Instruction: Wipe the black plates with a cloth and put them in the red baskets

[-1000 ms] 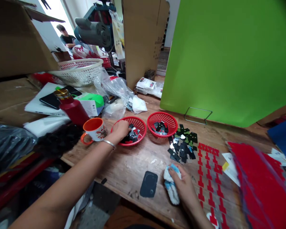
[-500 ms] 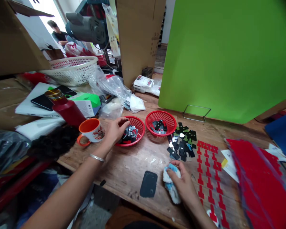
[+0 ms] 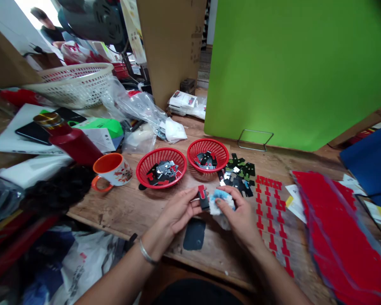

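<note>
My left hand (image 3: 181, 210) pinches a small dark plate (image 3: 204, 203) with a red T-shaped patch on its face. Just to the right, my right hand (image 3: 241, 213) is closed around a white and blue cloth (image 3: 220, 202), close beside the plate; whether they touch I cannot tell. Below my hands a dark flat pad (image 3: 194, 234) lies on the table. The left red basket (image 3: 146, 159) and the right red basket (image 3: 222, 149) both hold small dark and silvery plates. More loose plates (image 3: 241, 173) lie in a pile right of the baskets.
Rows of red T-shaped pieces (image 3: 269, 214) lie at the right, beside large red sheets (image 3: 339, 228). An orange and white mug (image 3: 122, 173) and a dark red bottle (image 3: 74, 144) stand at left. A green board (image 3: 288, 76) rises behind. A person (image 3: 49, 27) is in the far background.
My left hand has come from the left basket to the middle with a plate in its fingers. My right hand has raised the cloth towards it. The view has shifted a little.
</note>
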